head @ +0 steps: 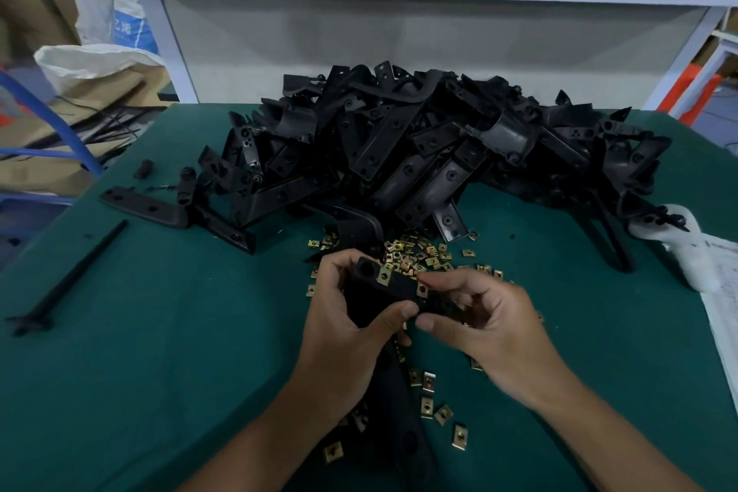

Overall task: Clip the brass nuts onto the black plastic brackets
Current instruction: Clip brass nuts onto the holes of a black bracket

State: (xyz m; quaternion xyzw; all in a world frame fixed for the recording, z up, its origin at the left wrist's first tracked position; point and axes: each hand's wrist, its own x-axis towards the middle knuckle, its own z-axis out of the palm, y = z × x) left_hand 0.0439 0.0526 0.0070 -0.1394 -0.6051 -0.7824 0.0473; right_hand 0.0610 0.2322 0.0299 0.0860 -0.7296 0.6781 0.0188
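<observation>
holding the black bracket (393,294) above the green table (159,332), the left hand (343,336) grips it firmly while the right hand (483,328) pinches a brass nut (422,289) at its edge; best pushed on squarely until its hole meets the bracket's.

Left hand (343,316) and right hand (485,326) cover most of the held bracket (393,288); its lower end is hidden. Paper sheet (725,316) cut by right edge, print unreadable. Pile (419,148) hides its inner brackets.
</observation>
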